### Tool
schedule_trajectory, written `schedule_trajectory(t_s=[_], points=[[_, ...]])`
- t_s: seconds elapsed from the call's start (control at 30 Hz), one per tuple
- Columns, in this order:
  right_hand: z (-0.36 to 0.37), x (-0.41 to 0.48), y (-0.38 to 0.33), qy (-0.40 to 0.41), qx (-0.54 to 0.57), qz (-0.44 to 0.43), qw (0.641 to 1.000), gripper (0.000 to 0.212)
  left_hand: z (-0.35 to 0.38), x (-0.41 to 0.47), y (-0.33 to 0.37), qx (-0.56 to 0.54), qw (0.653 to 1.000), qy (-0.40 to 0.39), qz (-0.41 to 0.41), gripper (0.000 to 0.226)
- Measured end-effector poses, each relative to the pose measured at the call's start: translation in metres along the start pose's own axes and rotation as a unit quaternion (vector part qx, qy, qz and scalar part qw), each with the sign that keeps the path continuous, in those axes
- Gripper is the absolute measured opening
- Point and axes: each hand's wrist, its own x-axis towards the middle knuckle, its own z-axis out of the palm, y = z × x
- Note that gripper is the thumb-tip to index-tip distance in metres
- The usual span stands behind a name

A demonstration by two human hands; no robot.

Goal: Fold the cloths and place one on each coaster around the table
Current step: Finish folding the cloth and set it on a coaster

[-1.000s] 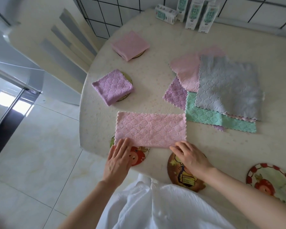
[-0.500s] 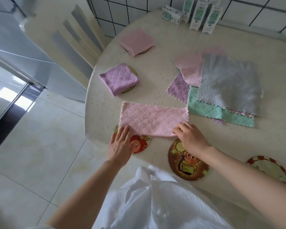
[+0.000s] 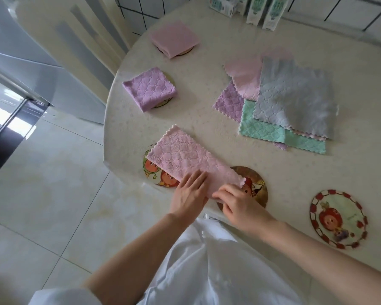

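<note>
While my left grip (image 3: 190, 191) pins the pink cloth (image 3: 183, 157) flat-fingered, my right grip (image 3: 235, 203) pinches its end, lower centre; second fold next, I judge.

Soft daylight, floor glare, wide-angle warp

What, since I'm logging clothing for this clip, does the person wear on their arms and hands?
Both forearms are bare. The left hand and right hand show no gloves, rings, watch or bracelet. A white sleeve covers the left upper arm, matching the white garment on the body. No sleeve shows on the right arm.
</note>
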Motion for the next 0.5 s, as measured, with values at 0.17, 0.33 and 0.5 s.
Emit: schedule_trajectory(t_s=[0.17, 0.33, 0.5], points=[[-0.013, 0.006, 0.024, -0.054, 0.003, -0.038, 0.998, 0.022, 0.009, -0.016, 0.003, -0.036, 0.999, 0.011, -0.024, 0.05], [-0.031, 0.04, 0.056, -0.104, -0.09, -0.079, 0.987, 0.057, 0.006, -0.014, 0.009, -0.085, 0.994, 0.023, -0.06, 0.046], [-0.038, 0.086, 0.075, -0.193, -0.205, -0.194, 0.94, 0.098, 0.007, -0.018, 0.007, -0.1, 0.993, 0.004, -0.063, 0.042]])
